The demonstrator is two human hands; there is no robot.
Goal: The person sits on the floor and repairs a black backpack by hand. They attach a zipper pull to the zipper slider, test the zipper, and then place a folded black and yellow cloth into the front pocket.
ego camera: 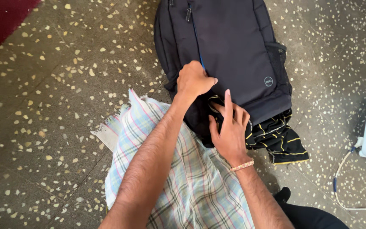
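1. Nearest me: checked cloth (183, 178) over my lap, out of the way.
2. My right hand (230, 129), fingers spread flat, presses the black yellow-striped garment (278, 142) into the bag mouth.
3. My left hand (193, 80) is fisted on the backpack (234, 46) opening's edge, holding it open on the speckled floor (51, 106).

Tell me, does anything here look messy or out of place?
Yes: a black garment with yellow stripes hangs crumpled out of the dark backpack, half in and half on the floor, under the right hand.
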